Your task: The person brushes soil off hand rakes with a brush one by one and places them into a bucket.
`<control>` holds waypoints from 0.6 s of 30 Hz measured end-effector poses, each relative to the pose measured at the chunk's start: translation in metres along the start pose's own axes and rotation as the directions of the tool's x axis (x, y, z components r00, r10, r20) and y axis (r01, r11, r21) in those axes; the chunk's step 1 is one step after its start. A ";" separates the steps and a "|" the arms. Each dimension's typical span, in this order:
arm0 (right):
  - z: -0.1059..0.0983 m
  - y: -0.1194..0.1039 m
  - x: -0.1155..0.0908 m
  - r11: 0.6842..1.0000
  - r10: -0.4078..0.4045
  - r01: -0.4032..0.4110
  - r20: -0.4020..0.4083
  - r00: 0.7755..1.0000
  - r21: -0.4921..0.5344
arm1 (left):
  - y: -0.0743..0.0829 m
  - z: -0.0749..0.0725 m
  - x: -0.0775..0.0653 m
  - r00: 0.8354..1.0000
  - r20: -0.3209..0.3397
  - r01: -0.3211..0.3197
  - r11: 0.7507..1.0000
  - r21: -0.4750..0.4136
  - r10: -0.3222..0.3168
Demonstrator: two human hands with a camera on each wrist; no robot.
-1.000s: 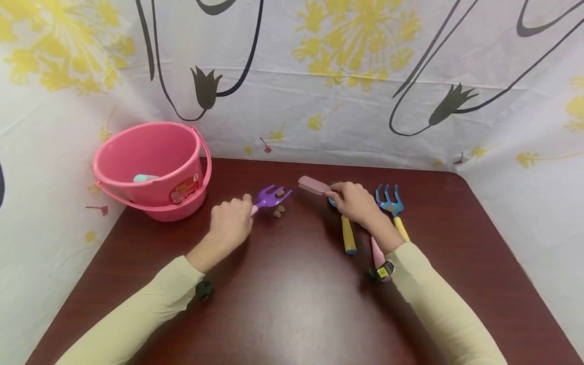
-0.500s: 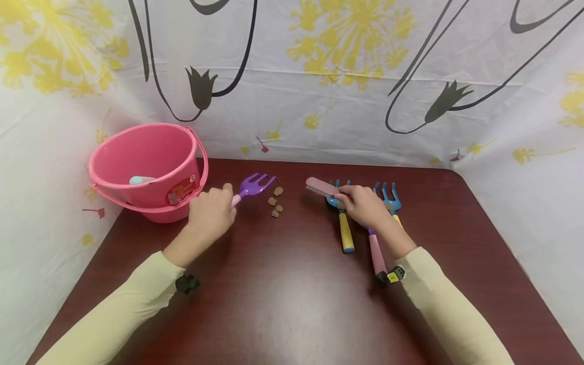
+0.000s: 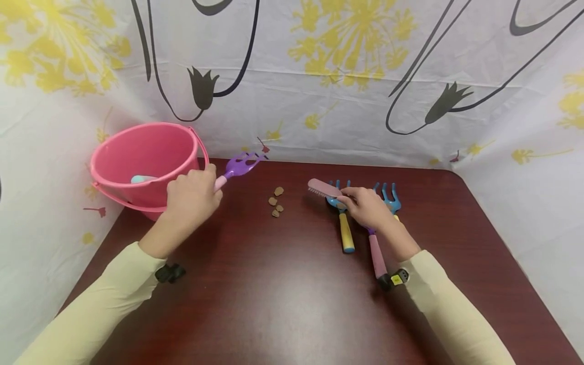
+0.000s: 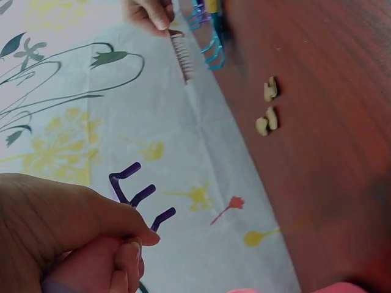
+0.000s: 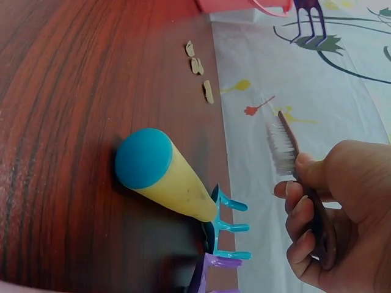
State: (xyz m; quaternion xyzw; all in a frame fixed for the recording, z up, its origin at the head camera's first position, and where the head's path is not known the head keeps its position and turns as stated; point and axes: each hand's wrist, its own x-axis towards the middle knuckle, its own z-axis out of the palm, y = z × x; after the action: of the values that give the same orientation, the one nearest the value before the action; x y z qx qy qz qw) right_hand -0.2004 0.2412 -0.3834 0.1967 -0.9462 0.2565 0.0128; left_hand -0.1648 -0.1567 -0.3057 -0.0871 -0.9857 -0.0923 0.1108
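My left hand (image 3: 193,195) grips the pink handle of a purple toy garden fork (image 3: 240,166), held up beside the bucket with its prongs pointing right. In the left wrist view the thumb lies along the handle. My right hand (image 3: 367,205) holds a pink brush (image 3: 323,187) by its handle, bristles downward, above a blue garden fork (image 3: 347,233) with a yellow handle. The right wrist view shows fingers curled round the brush handle. Several small brown stone-like pieces (image 3: 279,191) lie on the table between the hands.
A pink bucket (image 3: 130,190) stands at the left, with a pale blue object (image 3: 143,179) inside. Beneath and beside my right arm lie a second blue fork (image 3: 391,205) and a purple tool with a pink handle (image 3: 376,256). Patterned cloth (image 3: 269,86) hangs behind the table.
My left hand has raised the fork and moved it left toward the bucket, away from the brown pieces. The brush in my right hand has shifted slightly right.
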 end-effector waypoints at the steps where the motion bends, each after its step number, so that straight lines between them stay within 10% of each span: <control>1: -0.001 0.001 -0.001 1.000 -0.001 0.001 -0.001 1.000 0.005 | -0.001 -0.003 -0.001 1.000 -0.013 -0.008 1.000 0.001 0.008; 18: -0.016 0.024 -0.016 0.998 -0.040 0.042 -0.043 0.998 0.041 | -0.024 -0.054 -0.002 0.997 -0.029 0.067 0.998 -0.022 -0.067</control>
State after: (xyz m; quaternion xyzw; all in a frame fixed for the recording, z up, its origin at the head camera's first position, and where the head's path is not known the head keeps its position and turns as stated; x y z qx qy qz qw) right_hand -0.1958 0.2734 -0.3832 0.2107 -0.9359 0.2801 0.0340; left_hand -0.1570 -0.1905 -0.2584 -0.0538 -0.9853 -0.1075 0.1215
